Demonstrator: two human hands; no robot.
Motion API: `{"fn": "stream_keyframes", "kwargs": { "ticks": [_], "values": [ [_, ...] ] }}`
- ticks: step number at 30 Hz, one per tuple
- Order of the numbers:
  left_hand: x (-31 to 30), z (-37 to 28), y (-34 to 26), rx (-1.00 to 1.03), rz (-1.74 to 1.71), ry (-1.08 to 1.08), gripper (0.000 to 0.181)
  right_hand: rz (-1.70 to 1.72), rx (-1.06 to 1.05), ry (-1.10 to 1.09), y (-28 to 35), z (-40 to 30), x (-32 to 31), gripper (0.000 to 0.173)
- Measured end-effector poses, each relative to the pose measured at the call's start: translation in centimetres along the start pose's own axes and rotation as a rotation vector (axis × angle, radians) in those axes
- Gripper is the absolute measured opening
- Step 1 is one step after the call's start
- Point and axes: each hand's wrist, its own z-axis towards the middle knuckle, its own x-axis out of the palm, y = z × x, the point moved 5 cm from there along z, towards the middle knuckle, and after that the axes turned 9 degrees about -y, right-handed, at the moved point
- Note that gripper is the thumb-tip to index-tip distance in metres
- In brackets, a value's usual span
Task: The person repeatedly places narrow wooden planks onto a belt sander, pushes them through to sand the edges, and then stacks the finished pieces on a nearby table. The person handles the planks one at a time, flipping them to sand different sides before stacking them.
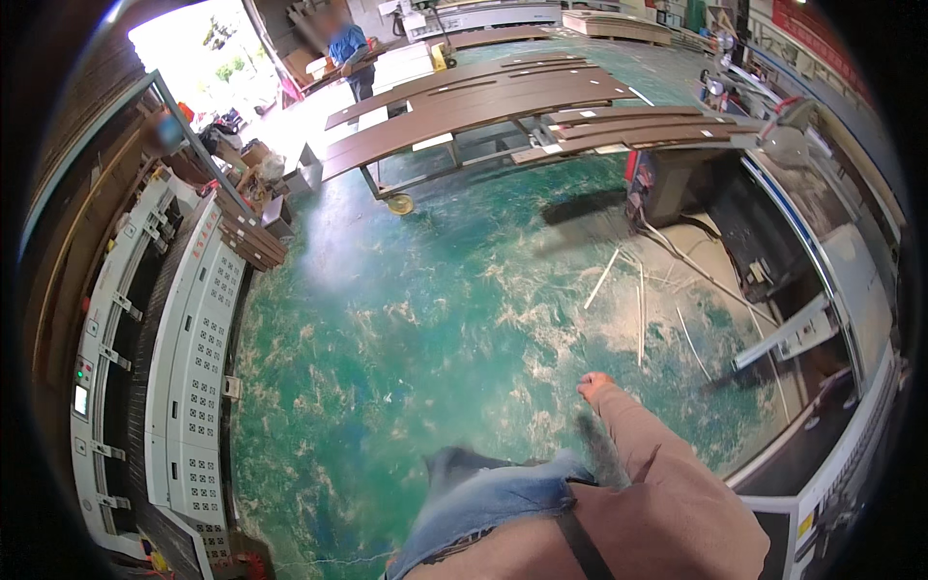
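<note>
My right hand (596, 384) hangs above the green floor, at the end of a brown sleeve. It touches nothing that shows, but its fingers are too small in the picture to tell how far they are curled. My left hand is out of view. Before me spreads the green floor (406, 319), strewn with sawdust, and my jeans show at the bottom. Farther ahead, brown panels (478, 116) lie on a metal-framed cart. Narrower brown boards (631, 130) rest at its right side, some bearing small white labels.
A long white machine (192, 362) runs along the left, with brown strips (250, 235) at its far end. At right stands a machine with a metal rail (790, 337); thin offcuts (641, 315) lie beside it. A person in blue (349, 51) stands beyond the cart, holding boards.
</note>
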Motion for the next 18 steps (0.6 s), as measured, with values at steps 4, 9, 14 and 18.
{"fn": "stream_keyframes", "kwargs": {
  "ticks": [4,9,14,18],
  "values": [
    [-3.4,7.5,-6.6,-0.033,-0.002,0.012,0.025,0.082,0.237,0.050,6.5,7.2,1.7,0.034],
    [-10.7,20.9,-12.8,0.041,0.121,0.050,0.024,-0.010,0.393,0.373,11.3,6.8,9.0,0.034],
    [-21.8,39.4,-24.8,0.697,0.731,-0.075,0.023,0.018,0.123,0.227,17.4,12.8,9.7,0.035],
    [-31.0,51.3,-36.9,0.253,-0.212,-0.183,0.019,0.281,0.370,0.162,23.6,21.2,8.3,0.042]
  ]
}}
